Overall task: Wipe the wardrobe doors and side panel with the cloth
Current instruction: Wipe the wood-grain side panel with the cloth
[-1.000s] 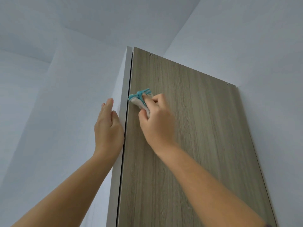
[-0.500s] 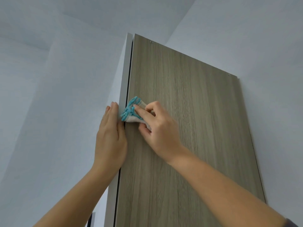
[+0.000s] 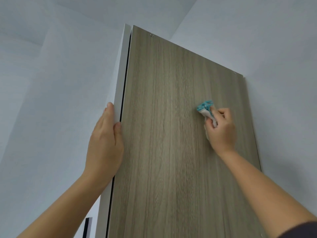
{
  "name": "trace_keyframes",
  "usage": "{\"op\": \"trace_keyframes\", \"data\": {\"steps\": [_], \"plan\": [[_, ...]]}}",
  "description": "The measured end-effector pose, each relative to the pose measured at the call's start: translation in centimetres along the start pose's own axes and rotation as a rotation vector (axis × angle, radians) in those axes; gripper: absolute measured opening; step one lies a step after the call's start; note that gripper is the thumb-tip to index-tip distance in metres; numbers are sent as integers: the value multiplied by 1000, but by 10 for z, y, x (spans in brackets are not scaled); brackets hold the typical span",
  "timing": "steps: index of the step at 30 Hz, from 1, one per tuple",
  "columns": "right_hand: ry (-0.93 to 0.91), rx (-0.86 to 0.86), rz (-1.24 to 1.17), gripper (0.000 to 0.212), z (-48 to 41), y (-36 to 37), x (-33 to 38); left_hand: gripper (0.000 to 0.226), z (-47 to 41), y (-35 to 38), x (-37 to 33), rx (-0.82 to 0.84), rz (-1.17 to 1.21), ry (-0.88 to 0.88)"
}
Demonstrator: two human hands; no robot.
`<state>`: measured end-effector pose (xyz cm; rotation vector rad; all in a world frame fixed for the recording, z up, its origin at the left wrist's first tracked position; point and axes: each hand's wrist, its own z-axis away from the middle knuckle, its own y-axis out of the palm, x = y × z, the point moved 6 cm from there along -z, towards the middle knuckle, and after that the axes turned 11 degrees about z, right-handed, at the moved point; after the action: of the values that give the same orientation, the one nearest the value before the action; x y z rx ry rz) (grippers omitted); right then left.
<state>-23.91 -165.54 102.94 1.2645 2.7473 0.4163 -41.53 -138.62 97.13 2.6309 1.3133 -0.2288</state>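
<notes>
Eyes up on the wood-grain panel [image 3: 171, 134], which runs tall toward the ceiling [image 3: 103, 7]. The right hand [image 3: 221, 129] is on the panel's right half, close to its right edge, and it has the cloth [image 3: 205, 109] bunched tight. Its fingers [image 3: 223, 114] are curled over the wad, with the thumb tucked in from below, and the whole bundle is pressed flat against the panel. A teal fringe pokes out above the knuckles, up the panel from the hand, and a pale fold shows between thumb and forefinger. The cloth looks a touch blurred.

Over at the panel's left edge there's a thin dark gap, then the white door [image 3: 121, 79] seen edge-on. The left hand [image 3: 104, 143] rests on that door, level with the right hand across the panel. Its fingers [image 3: 109, 115] are straight and pressed together along the door's far face. The thumb lies on the narrow white edge, just beside the gap, and nothing is held in this hand.

One screw [image 3: 151, 35] sits at the panel's top left corner, and another small fixing [image 3: 234, 73] sits at its top right. The pale wall [image 3: 51, 100] fills the space left of the panel and meets its right edge too. Low down, left of the panel, a dark strip [image 3: 86, 227] peeks in, too cropped to tell what it is. A dark sleeve [image 3: 303, 229] shows at the right forearm, below the panel's lower right
</notes>
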Motion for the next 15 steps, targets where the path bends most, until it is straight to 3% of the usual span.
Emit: {"op": "trace_keyframes", "data": {"steps": [15], "plan": [[319,54,154,26,-5,0,-93,52,0,1,2,-5,-53,37]]}}
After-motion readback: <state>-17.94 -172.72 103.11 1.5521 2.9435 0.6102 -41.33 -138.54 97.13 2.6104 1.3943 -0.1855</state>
